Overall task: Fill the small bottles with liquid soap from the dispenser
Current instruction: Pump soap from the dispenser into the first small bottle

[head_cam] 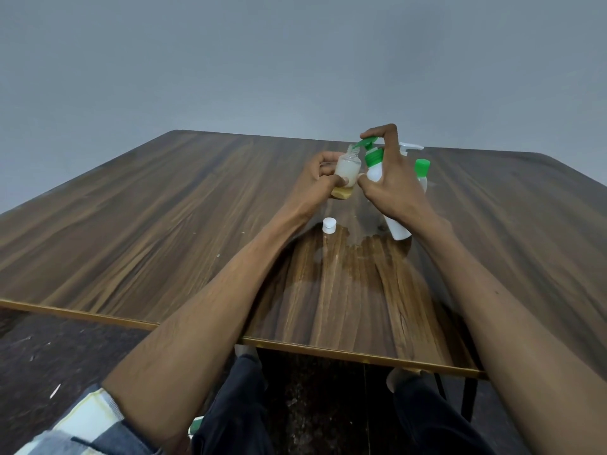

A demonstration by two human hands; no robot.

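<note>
Green-pumped white dispenser (377, 169) is being gripped by the right hand (391, 185), forefinger pressing the pump. Left hand (315, 182) is clasping the small bottle (346, 170) under the spout. No legible labelling.

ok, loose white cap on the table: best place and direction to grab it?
Pinch the white cap across its round side wall, coming straight down from above. It sits flat on the table, apart from both hands, with free space all round; the wet patch beside it may make it slippery.
</note>
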